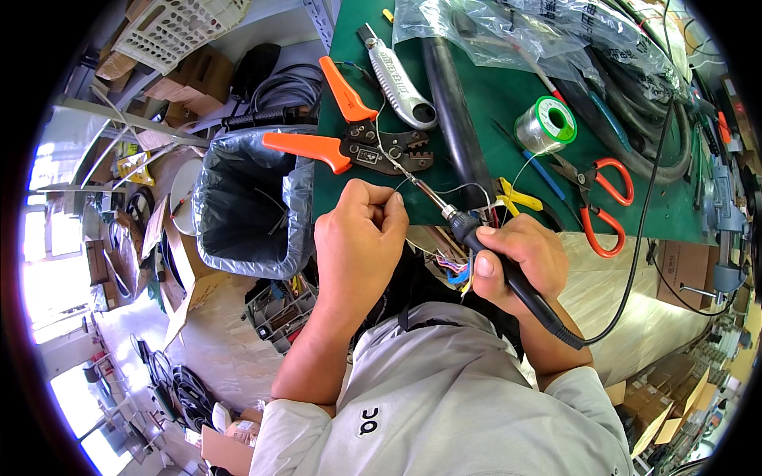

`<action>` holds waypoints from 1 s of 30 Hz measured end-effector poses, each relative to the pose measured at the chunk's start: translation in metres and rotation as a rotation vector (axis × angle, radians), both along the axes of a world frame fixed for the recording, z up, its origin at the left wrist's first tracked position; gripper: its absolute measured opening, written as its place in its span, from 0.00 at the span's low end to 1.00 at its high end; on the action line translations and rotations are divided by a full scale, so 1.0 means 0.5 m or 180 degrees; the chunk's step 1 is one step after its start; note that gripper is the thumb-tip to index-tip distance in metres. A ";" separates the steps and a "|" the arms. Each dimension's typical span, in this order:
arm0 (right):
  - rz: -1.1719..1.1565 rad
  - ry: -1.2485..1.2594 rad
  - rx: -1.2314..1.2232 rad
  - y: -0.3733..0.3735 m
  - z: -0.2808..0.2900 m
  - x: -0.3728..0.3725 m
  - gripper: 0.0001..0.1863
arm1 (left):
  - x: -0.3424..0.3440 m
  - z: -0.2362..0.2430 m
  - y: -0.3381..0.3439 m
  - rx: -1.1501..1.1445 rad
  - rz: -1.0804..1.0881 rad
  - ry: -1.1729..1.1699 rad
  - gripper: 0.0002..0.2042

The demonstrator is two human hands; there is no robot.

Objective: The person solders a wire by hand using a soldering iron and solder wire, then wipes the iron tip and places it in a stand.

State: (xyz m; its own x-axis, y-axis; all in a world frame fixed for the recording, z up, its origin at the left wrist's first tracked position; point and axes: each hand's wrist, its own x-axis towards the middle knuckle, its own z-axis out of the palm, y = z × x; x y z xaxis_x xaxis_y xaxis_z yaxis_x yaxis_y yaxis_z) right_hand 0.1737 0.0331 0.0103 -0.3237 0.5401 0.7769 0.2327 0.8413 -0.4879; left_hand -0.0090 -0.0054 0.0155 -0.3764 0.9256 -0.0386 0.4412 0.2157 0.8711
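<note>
My left hand (359, 238) pinches a thin wire (402, 184) close to the metal tip of a soldering iron (530, 295). My right hand (520, 262) grips the iron's black handle; its cord loops to the right. Just beyond the tip lies an orange-handled crimping tool (302, 145), with a silver utility knife (394, 79) above it. A thick black tube (451, 103) runs down beside them. Yellow-handled cutters (512, 190), a solder spool (540, 131) and red-handled scissors (599, 234) are to the right. Colored wires (456, 270) hang between my hands; their far ends are hidden.
The green mat (659, 214) carries a plastic bag (524, 36) and coiled black hoses (643, 139). A lined bin (218, 198) stands left of the table. Cardboard boxes (683, 266) sit at right, more at left. A bench vise (722, 214) is at the table's right edge.
</note>
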 end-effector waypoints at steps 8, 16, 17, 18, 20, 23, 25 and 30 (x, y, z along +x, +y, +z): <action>-0.0002 -0.0028 0.0009 0.000 0.001 0.000 0.09 | -0.001 -0.004 0.001 0.0020 -0.0008 -0.0017 0.06; -0.0010 -0.0013 0.0010 0.000 -0.001 -0.001 0.09 | 0.001 0.000 0.004 -0.0029 0.0036 -0.0095 0.07; -0.0014 -0.0014 0.0012 -0.001 -0.002 -0.001 0.09 | 0.001 -0.001 0.004 -0.0025 0.0044 -0.0098 0.07; -0.0018 -0.0016 0.0013 -0.001 -0.002 -0.001 0.09 | 0.001 -0.001 0.004 -0.0024 0.0041 -0.0089 0.07; -0.0028 -0.0022 0.0019 -0.001 -0.002 -0.001 0.09 | 0.000 -0.003 0.004 -0.0022 0.0032 -0.0074 0.07; -0.0024 -0.0023 0.0027 -0.001 -0.001 -0.001 0.09 | 0.001 -0.001 0.004 -0.0032 0.0047 -0.0085 0.07; -0.0002 -0.0013 0.0031 0.000 -0.001 -0.001 0.09 | 0.000 -0.001 0.003 -0.0025 0.0034 -0.0034 0.07; 0.0001 0.0011 0.0055 0.000 -0.003 -0.002 0.09 | 0.001 -0.002 0.004 0.0003 0.0038 -0.0006 0.07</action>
